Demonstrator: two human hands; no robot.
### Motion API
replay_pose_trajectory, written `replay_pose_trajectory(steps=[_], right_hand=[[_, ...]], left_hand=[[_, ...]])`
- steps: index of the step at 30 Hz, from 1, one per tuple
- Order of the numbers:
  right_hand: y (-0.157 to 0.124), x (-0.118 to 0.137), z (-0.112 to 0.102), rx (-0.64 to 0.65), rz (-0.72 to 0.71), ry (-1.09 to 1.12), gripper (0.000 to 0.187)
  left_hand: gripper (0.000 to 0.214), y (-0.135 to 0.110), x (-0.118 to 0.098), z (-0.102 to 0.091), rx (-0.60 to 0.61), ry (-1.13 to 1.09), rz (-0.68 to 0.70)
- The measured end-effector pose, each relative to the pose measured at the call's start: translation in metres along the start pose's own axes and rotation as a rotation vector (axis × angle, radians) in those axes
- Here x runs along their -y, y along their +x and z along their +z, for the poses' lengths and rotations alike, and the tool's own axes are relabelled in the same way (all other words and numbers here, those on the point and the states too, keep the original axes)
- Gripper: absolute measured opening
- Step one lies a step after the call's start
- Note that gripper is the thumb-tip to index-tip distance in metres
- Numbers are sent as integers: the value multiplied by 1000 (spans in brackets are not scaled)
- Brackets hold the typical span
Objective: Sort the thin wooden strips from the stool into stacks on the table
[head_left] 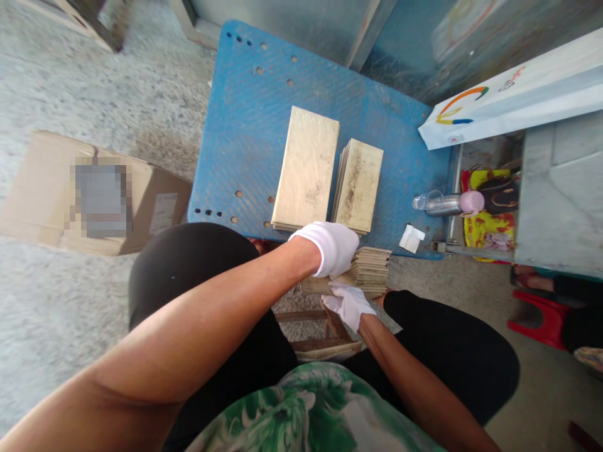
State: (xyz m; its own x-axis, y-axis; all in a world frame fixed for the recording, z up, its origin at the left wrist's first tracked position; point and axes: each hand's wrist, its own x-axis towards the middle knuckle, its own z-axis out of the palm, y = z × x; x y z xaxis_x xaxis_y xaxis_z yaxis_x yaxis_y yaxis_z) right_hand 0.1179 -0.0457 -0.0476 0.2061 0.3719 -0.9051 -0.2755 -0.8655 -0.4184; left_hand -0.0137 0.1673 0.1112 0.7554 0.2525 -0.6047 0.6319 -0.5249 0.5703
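Observation:
My left hand [332,248], in a white glove, reaches across to the near end of the stacks. Its fingers are bent down out of sight, so their grip is hidden. Just below it, my right hand [349,306], also gloved, has thumb and fingers around the edge of a thin wooden board [315,286]. Beside both hands, a row of thin wooden boards [373,270] sits with edges showing, between my knees. Farther out lie a large stack of pale boards [307,166] and a narrower stack with dark stains [358,185].
Both stacks rest on a blue plastic table [240,138]. At its right are a crumpled white paper [411,238], a metal flask with pink cap [445,203] and a white bag [509,91]. A cardboard box [51,188] lies left. A red stool [541,317] stands right, near another person.

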Motion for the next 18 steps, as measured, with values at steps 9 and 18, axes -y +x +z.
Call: replay_pose_trajectory(steps=[9, 18], right_hand=[[-64, 47, -24, 14, 213, 245, 30], [-117, 102, -49, 29, 130, 170, 34]], left_hand=[[49, 9, -20, 20, 239, 114, 185], [28, 8, -48, 46, 140, 85, 304]])
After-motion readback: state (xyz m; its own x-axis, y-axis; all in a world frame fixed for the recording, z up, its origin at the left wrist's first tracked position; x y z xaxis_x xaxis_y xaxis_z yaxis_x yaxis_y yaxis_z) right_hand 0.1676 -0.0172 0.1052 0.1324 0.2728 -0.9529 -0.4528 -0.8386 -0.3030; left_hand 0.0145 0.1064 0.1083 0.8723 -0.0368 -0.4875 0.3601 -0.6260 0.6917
